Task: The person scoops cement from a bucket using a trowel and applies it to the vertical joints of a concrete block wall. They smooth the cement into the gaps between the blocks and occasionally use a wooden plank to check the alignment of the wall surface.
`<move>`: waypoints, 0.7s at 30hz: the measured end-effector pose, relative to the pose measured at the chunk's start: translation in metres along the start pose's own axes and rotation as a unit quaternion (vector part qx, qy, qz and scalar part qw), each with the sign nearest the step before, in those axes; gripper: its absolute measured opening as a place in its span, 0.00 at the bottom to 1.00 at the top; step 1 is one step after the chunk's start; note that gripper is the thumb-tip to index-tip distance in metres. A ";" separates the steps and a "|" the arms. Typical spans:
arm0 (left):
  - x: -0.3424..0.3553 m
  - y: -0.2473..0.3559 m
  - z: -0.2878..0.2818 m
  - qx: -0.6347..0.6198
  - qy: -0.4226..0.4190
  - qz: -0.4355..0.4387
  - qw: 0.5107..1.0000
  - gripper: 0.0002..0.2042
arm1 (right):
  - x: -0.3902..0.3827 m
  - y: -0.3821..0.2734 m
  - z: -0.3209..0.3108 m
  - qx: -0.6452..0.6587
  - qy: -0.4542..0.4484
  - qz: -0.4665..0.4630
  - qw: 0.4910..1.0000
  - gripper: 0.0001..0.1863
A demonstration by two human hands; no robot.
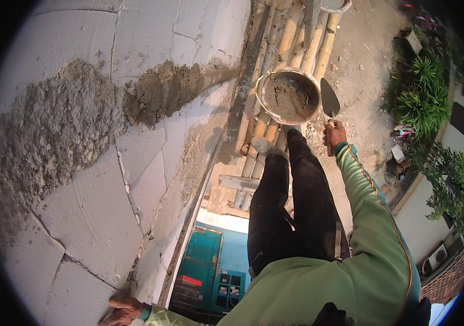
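My right hand is wrapped round the wooden handle of a pointed trowel, its blade just right of a bucket. The bucket, with a wire handle, holds grey wet mortar and stands on bamboo poles. At the lower left, my left hand lies against the pale block wall, fingers stretched out and holding nothing. Across the wall runs a rough band of mortar; a darker, wetter patch sits near the wall's edge.
Bamboo poles form a raised platform under my feet. A flat pale board lies beside my leg. Another container shows at the top edge. Rubble-strewn ground and green plants lie right. Below is a teal door.
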State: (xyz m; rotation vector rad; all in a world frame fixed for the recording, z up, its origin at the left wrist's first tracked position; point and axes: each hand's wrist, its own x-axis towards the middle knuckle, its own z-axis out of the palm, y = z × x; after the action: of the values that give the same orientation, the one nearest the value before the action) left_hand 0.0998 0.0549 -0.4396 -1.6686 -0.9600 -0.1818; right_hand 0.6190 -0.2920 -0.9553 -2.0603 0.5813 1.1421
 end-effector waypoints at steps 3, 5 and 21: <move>0.001 0.004 0.001 0.028 -0.001 -0.007 1.000 0.45 | 0.040 -0.003 0.000 0.047 0.044 -0.007 0.998 0.17; 0.002 0.011 0.007 0.038 0.000 -0.031 0.999 0.44 | 0.065 -0.011 -0.006 0.082 0.041 0.004 0.996 0.15; -0.169 0.166 0.078 -0.154 0.037 0.028 0.987 0.39 | 0.424 -0.111 0.021 0.242 0.044 -0.064 0.967 0.14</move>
State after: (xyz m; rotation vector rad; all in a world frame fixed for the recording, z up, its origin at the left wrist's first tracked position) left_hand 0.0728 0.0358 -0.6864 -1.9549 -0.8579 -0.3672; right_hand 0.8979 -0.2241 -1.2869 -1.7013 0.6825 0.7445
